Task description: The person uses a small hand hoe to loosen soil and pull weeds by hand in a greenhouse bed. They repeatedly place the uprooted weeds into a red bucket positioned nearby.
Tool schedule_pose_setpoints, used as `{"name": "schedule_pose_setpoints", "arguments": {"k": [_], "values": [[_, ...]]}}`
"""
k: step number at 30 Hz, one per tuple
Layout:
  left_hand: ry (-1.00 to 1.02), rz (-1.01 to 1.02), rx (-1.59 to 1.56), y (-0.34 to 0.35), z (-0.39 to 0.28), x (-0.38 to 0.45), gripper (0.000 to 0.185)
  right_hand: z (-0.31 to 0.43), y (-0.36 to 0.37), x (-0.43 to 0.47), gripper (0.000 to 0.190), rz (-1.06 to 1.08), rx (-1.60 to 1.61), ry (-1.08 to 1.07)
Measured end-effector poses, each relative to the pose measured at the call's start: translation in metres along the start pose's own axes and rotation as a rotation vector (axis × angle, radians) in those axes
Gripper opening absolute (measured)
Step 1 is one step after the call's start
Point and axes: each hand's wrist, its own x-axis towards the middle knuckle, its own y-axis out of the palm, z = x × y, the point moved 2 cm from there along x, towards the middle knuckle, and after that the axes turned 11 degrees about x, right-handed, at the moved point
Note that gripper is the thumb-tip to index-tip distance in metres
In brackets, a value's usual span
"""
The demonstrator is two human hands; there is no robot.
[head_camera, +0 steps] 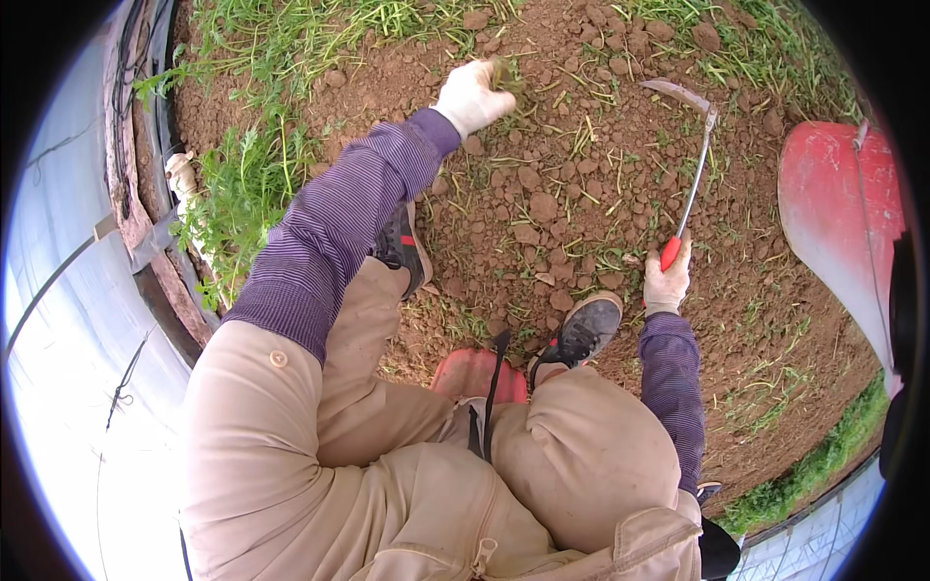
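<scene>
My left hand (476, 98), in a pale glove with green-stained fingers, hangs over the brown soil near the top middle. Its fingertips are turned away and blurred against the ground, so whether they hold anything cannot be told. On the right, my gloved right hand (667, 279) grips the red handle of a sickle (696, 178). The tool's metal shaft points away from me, and its curved blade (679, 93) reaches left above the clods. Cut green stems (581, 141) lie scattered on the soil between the two hands.
Leafy green plants (243, 189) stand at the left beside plastic sheeting (65, 240). More greens (312, 36) lie along the top. A red and white plastic object (828, 189) is at the right. Between my shoes (581, 334) sits a red object (479, 374). Soil clods (543, 207) cover the ground.
</scene>
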Motion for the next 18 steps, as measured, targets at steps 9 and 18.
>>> {"name": "schedule_pose_setpoints", "arguments": {"k": [9, 18], "values": [[0.042, -0.125, 0.119, 0.033, 0.011, 0.034, 0.044, 0.002, 0.002, 0.000, 0.065, -0.018, -0.020, -0.036], [0.013, 0.237, 0.496, -0.026, 0.022, 0.018, 0.035, 0.003, 0.000, 0.000, 0.065, -0.011, -0.026, -0.016]]}}
